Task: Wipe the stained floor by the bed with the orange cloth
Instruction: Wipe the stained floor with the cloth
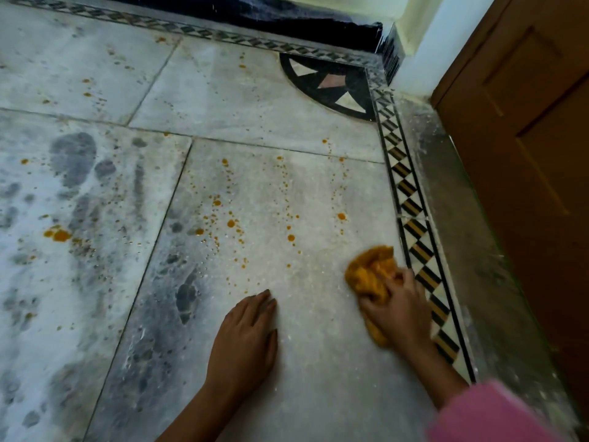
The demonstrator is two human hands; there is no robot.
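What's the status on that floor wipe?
Left hand flat on floor. Right hand grips orange cloth beside patterned border. Orange stains ahead, nothing between.

Dim, soft light covers the floor [318, 362], brightest on the wall [424, 43] beyond the grip. The right hand [398, 309] gripping the orange cloth [369, 275] is motion-blurred; tile joints [152, 250] bow near the frame edges.

I count two hands, left hand [245, 339] and right hand [398, 307]; one orange cloth [369, 272], one wooden door [526, 154], countless orange spots [230, 223].
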